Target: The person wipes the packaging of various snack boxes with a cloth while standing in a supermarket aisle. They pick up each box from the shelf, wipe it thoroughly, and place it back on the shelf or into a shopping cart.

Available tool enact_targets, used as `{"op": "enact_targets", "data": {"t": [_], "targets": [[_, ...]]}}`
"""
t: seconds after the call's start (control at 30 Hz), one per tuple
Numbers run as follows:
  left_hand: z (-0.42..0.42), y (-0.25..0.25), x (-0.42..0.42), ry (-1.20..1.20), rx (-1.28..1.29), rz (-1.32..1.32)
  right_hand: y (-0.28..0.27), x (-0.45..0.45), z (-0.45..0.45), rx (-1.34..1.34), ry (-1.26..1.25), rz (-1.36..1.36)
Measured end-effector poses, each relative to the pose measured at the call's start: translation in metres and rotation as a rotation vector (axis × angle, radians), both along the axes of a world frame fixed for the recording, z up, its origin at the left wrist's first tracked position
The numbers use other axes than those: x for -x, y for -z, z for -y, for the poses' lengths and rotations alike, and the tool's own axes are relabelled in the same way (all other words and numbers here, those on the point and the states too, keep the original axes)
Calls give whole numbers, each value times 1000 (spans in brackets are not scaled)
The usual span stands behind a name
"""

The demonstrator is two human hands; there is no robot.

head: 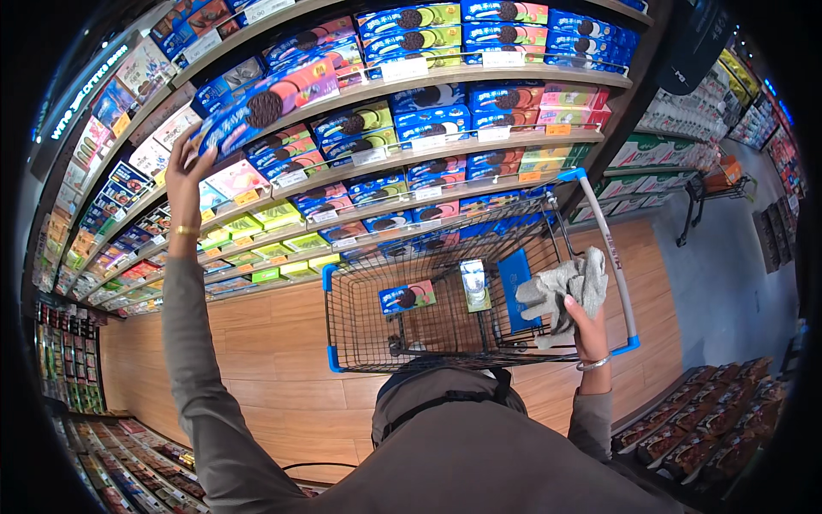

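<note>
My left hand [185, 177] is raised at the shelves on the left, its fingers on the near end of a blue Oreo cookie box [266, 108] with a pink and purple far end. The box is tilted in front of the shelf rows. At the cart's handle end, my right hand [589, 329] grips a bundle of grey knit gloves [565, 289]. Below lies a wire shopping cart [329, 279] with blue corners. Inside it are a blue and pink Oreo box [408, 297] and a smaller white, blue and green package [475, 286].
Stocked shelves [514, 72] of cookie boxes curve along the cart's far side. Another cart [719, 180] stands in the aisle at right. Packaged goods on a low display [700, 417] sit at lower right, with more shelving [128, 462] at lower left. Wood flooring [276, 353] surrounds the cart.
</note>
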State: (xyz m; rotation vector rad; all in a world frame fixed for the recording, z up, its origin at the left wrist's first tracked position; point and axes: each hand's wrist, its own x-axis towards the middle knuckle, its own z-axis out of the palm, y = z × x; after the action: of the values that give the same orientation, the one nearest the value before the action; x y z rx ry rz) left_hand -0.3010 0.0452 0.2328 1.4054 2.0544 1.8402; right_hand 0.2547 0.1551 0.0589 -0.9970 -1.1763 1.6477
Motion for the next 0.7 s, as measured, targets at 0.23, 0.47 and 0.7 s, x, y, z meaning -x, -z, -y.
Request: {"op": "enact_targets", "data": {"t": [0.23,0.47,0.7], "targets": [[-78,11,101,-25,-77,-55,10,30,5,22,3,-3],[-149,25,144,24,-91,-98,4,46,24,52,37,25],[-189,36,160,107,-60,-98,6,51,37,98,84,53]]}}
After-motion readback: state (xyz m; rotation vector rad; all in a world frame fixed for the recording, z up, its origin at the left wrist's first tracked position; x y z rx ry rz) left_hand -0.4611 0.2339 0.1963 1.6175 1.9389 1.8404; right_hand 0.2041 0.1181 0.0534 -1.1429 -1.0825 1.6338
